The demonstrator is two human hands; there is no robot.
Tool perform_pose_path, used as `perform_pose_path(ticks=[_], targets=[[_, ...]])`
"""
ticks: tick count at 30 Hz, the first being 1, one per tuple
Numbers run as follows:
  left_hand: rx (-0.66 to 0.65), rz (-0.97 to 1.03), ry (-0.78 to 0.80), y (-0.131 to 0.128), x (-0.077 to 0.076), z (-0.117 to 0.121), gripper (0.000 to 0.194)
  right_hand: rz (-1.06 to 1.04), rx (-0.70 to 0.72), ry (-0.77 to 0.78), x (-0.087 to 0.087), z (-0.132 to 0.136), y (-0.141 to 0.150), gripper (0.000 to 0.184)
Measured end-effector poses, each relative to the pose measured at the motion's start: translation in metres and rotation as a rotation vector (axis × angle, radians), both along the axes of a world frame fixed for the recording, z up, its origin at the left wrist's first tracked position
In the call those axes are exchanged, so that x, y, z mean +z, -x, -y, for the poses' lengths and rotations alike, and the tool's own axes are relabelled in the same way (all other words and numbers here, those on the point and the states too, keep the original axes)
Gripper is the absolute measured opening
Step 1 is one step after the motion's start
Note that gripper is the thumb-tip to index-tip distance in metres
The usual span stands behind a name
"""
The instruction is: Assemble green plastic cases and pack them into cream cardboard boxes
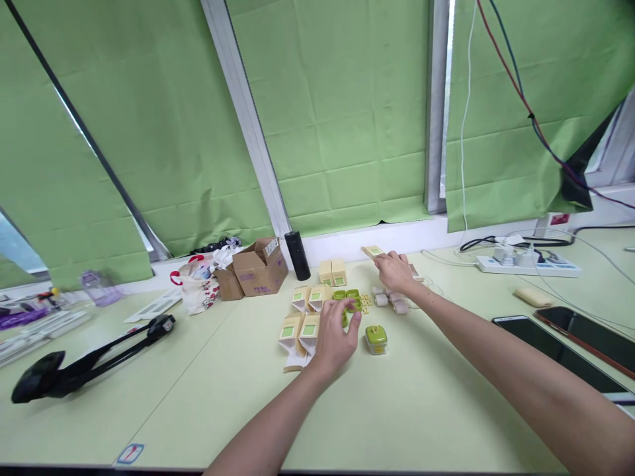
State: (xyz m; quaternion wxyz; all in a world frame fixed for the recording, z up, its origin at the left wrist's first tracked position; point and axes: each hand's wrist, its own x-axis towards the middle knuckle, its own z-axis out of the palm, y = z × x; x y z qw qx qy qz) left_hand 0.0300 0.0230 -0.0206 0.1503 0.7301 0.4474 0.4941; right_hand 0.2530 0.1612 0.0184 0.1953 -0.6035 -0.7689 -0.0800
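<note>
My right hand (397, 271) reaches to the back of the table, its fingers closed on the end of a flat cream carton (372, 251) with a green label. Curved over the middle of the table, my left hand (336, 334) has its thumb apart from its fingers. Green containers (353, 294) are just behind it, partly hidden by the fingers. To its left stand several open cream boxes (289, 328) with green windows. A small clear box with a green lid (376, 339) sits to its right. Small yellow pieces (366, 301) and pale pink rolls (397, 301) lie beyond.
Two closed cream boxes (332, 272) stand at the back by a black cylinder (297, 255) and a cardboard box (260, 268). Left lies a black strapped device (94, 360). On the right are a power strip (528, 262) with cables and two phones (560, 357).
</note>
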Motion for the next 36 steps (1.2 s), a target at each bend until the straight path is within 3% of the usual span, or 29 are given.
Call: perform_pose_path(ticks=[5,8,14,21,25,32,36], targets=[[-0.039,0.263,0.188,-0.001,0.014,-0.011,0.05,-0.052,0.103,-0.222,0.009,0.06,0.012,0.04],[-0.154,0.448,0.365,-0.005,0.028,-0.015,0.063,-0.078,0.259,-0.52,0.006,0.102,0.018,0.033],[-0.366,0.755,0.547,-0.02,0.048,-0.02,0.057,-0.031,0.463,-0.702,-0.01,0.153,0.027,0.035],[-0.33,0.82,0.427,-0.023,0.04,-0.023,0.063,-0.228,0.597,-0.757,-0.03,0.151,0.014,0.028],[-0.264,0.791,0.333,-0.014,0.03,-0.027,0.069,-0.349,0.567,-0.762,-0.038,0.137,0.002,0.026],[0.008,0.492,0.088,-0.009,0.017,-0.023,0.055,-0.405,0.501,-0.757,-0.046,0.124,-0.004,0.031],[0.013,0.281,-0.173,-0.008,0.012,-0.013,0.051,-0.412,0.486,-0.735,-0.052,0.121,-0.004,0.032]])
